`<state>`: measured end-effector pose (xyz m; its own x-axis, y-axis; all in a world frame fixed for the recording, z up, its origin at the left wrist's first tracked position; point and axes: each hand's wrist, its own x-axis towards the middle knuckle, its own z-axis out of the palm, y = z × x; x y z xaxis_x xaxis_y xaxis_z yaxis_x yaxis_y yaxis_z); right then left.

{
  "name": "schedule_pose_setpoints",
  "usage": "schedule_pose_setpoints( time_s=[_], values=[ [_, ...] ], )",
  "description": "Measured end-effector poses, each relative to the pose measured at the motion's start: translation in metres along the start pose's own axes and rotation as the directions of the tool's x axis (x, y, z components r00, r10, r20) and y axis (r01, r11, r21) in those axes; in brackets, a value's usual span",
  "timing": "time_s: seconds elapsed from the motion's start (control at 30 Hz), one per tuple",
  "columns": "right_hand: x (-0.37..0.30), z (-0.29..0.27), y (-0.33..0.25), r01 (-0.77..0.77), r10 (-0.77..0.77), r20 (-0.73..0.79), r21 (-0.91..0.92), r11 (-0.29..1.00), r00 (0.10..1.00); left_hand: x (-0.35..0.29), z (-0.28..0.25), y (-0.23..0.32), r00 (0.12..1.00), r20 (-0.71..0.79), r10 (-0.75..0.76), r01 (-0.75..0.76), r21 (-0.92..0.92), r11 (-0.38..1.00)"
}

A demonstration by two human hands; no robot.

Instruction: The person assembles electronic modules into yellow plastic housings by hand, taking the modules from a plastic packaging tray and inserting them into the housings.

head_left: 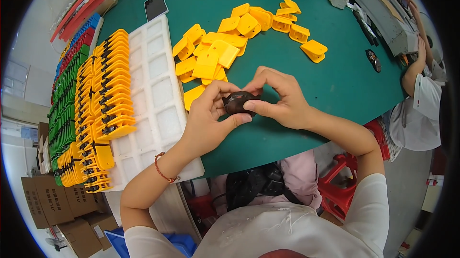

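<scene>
A small, dark, rounded part (237, 105) is pinched between my two hands above the near side of the green table; its exact kind I cannot make out. My left hand (208, 116) grips it from the left, with the thumb along its lower edge. From the other side my right hand (286, 99) presses it between thumb and fingers. Just beyond my hands lies a loose heap of yellow plastic clips (207, 64), some of them touching my left hand's side of the table. They look like bent, two-flap pieces.
To the left, a white foam tray (160, 90) carries rows of yellow clips with black fittings (112, 88); green clips (62, 128) stand farther left. A phone (155, 7) lies beyond the tray. Another dark part (373, 60) lies at right, near another person's arm (416, 68).
</scene>
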<state>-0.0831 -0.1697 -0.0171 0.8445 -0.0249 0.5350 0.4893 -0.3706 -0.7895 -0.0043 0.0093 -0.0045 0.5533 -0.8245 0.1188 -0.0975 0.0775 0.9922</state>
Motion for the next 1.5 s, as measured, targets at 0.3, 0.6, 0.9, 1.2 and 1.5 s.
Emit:
schedule_pose_setpoints(
  time_s=[0.3,0.6,0.9,1.2,1.5],
  values=[
    [0.000,-0.003,0.010,-0.004,0.007,-0.025,0.141,0.990,1.000,0.003,-0.010,-0.001,0.998,0.023,0.064,-0.056,-0.267,0.962],
    [0.000,0.003,0.008,0.412,-0.419,0.037,-0.272,0.869,0.907,0.005,-0.008,-0.009,0.959,0.044,0.278,-0.269,-0.143,0.952],
    [-0.002,-0.006,0.000,0.500,-0.464,0.199,-0.469,0.728,0.863,-0.001,0.004,-0.004,0.951,0.045,0.305,-0.299,0.371,0.879],
    [-0.016,-0.107,0.002,-0.186,0.268,-0.075,-0.889,0.418,0.961,0.001,-0.005,0.001,0.960,0.059,0.274,-0.280,0.179,0.943],
    [-0.032,-0.111,0.024,-0.003,0.130,0.072,-0.865,0.503,0.989,0.001,-0.010,-0.005,0.939,0.017,0.343,-0.343,0.100,0.934]
  ],
)
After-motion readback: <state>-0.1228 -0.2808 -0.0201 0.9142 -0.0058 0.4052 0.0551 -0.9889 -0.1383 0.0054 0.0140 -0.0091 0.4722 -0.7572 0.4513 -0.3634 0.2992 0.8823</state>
